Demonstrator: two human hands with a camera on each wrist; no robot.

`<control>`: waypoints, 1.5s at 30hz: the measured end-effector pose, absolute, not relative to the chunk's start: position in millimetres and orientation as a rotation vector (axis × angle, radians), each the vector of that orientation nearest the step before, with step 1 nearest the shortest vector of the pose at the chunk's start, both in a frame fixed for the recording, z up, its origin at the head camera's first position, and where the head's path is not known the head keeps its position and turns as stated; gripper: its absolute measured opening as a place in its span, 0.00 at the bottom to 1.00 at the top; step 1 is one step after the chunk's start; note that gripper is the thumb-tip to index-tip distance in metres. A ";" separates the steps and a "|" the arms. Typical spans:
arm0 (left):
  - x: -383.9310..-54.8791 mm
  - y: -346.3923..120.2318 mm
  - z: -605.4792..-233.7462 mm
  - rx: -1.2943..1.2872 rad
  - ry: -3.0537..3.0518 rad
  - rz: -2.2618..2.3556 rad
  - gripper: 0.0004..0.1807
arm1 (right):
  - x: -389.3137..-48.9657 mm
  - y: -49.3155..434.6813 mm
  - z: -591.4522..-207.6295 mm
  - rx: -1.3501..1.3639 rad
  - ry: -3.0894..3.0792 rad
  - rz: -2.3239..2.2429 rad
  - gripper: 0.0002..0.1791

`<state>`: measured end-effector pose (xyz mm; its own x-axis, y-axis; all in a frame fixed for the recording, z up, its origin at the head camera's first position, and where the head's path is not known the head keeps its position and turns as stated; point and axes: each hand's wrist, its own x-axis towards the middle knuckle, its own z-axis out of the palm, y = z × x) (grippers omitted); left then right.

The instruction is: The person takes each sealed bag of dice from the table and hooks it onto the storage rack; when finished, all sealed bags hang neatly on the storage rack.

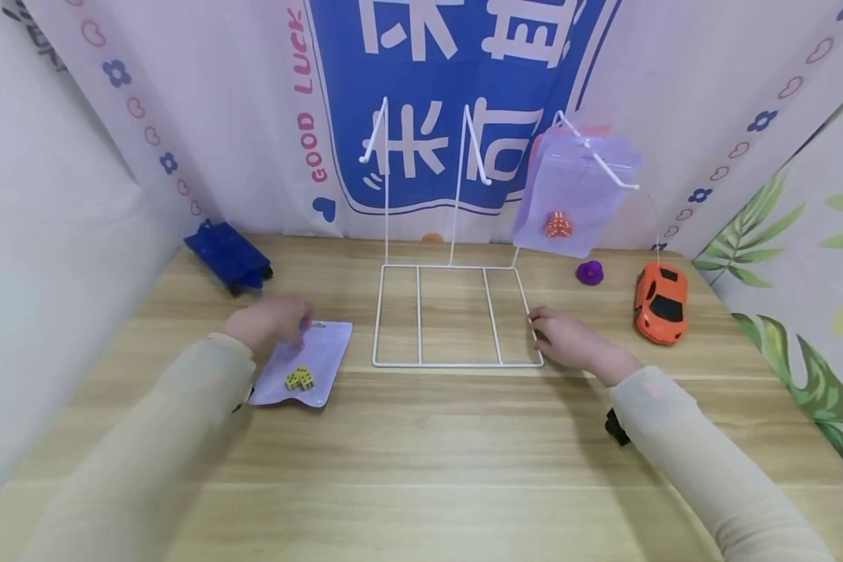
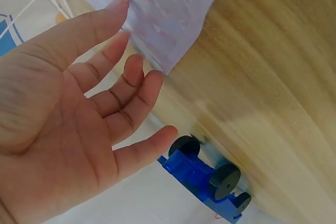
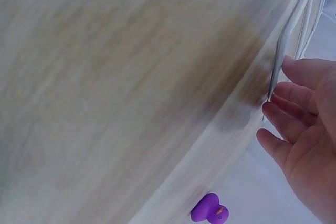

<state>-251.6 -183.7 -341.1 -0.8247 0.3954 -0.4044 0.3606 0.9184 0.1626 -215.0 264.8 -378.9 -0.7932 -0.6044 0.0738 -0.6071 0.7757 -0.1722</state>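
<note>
My left hand pinches the top edge of a lilac zip bag between thumb and forefinger, the other fingers loosely bent. Black-dotted yellow dice show on the bag's front. In the left wrist view the same bag hangs from the fingertips. A white wire display rack with three upright hooks stands mid-table. With thumb and fingertips, my right hand holds the rack's right side rail, also seen in the right wrist view. Another lilac bag or several, with orange dice, hang on the right hook.
A blue toy vehicle with black wheels lies at the back left. At the right are a purple rubber duck and an orange toy car. A printed curtain hangs behind the wooden table.
</note>
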 end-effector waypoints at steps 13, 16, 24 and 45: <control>-256.9 -189.4 -346.9 0.642 2.632 0.088 0.18 | -210.4 262.7 -377.3 0.989 -2.945 0.328 0.12; -258.0 -189.4 -347.5 0.645 2.633 0.088 0.24 | -210.3 262.6 -376.0 0.985 -2.951 0.330 0.12; -255.4 -192.8 -349.7 0.681 2.677 0.193 0.25 | -210.3 262.9 -375.9 0.986 -2.948 0.334 0.12; -220.4 -88.7 -247.8 0.995 2.674 1.396 0.10 | -209.9 263.5 -377.9 0.972 -2.973 0.347 0.15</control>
<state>-220.4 -88.7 -247.8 -0.8033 0.5117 0.3047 0.5425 0.4176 0.7289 -209.9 263.5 -377.9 -0.8093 -0.5840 0.0629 -0.5828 0.7849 -0.2103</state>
